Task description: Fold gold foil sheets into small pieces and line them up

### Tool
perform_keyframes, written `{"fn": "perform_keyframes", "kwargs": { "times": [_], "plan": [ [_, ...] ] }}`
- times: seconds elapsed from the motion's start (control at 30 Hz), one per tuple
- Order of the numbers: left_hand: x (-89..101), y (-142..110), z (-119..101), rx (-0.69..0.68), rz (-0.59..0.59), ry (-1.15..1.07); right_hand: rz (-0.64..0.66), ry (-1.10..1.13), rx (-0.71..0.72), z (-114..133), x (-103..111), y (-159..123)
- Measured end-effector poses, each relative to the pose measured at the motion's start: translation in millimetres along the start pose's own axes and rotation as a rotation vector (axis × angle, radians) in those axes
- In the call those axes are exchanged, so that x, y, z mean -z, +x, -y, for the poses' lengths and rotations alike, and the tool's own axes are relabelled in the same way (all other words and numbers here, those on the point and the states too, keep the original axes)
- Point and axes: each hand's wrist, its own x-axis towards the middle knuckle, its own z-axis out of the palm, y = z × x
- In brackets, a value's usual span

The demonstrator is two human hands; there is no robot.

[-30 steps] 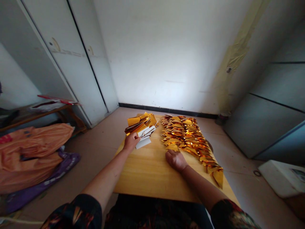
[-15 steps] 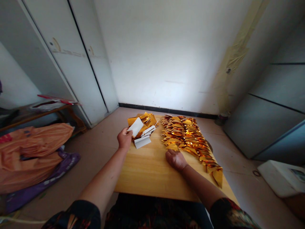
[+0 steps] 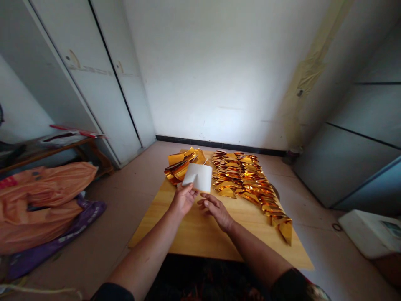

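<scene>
A white sheet of paper [image 3: 198, 177] is held up just above the middle of the desk [image 3: 194, 234], its white face toward the camera and its lower edge between the two hands. The left hand [image 3: 183, 200] has its grip closed on the sheet's lower left corner, thumb and fingers pinching the paper. The right hand [image 3: 216, 209] sits just beside it, fingers spread and loosely open, the fingertips [image 3: 202, 202] reaching to the sheet's lower edge; whether they actually touch the paper cannot be told, and this grip has hold of nothing clearly.

Behind the sheet, toward the desk's far left corner, lies a loose stack of gold foil sheets [image 3: 180, 165], partly hidden by the raised paper. Along the right half of the desk, from the far edge down toward the near right corner, runs a long spread of folded gold foil pieces [image 3: 247, 179], overlapping one another in rows. The near part of the wooden desk is bare wood.

On the floor well off the desk's left edge lies an orange plastic bag [image 3: 44, 196] on top of a purple bag [image 3: 78, 225]. Off the right edge, a white box [image 3: 369, 234] stands on the floor.
</scene>
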Motion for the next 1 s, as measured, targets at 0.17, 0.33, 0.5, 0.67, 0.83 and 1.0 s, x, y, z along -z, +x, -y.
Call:
{"fn": "perform_keyframes", "kwargs": {
  "times": [0.17, 0.33, 0.5, 0.67, 0.83, 1.0],
  "plan": [
    [3.6, -21, 17, 0.094, 0.066, -0.046, -0.392, 0.444, -0.015, 6, -2, 12],
    [12.5, -32, 23, 0.165, 0.088, 0.006, -0.498, 0.454, -0.033, 1, 15, 18],
    [23.2, -22, 11, 0.233, 0.076, 0.071, -0.44, 0.384, -0.098, -8, 32, 22],
    [40.0, -15, 5, 0.33, 0.132, 0.386, -0.212, 0.158, -0.282, -11, 46, 29],
    [43.1, -18, 16, 0.202, 0.242, 0.653, -0.201, -0.516, -0.147, -12, 45, 37],
    [39.5, -16, 32, -0.06, 0.152, 0.989, -0.168, -1.037, 0.105, -15, 30, 30]
  ]
}}
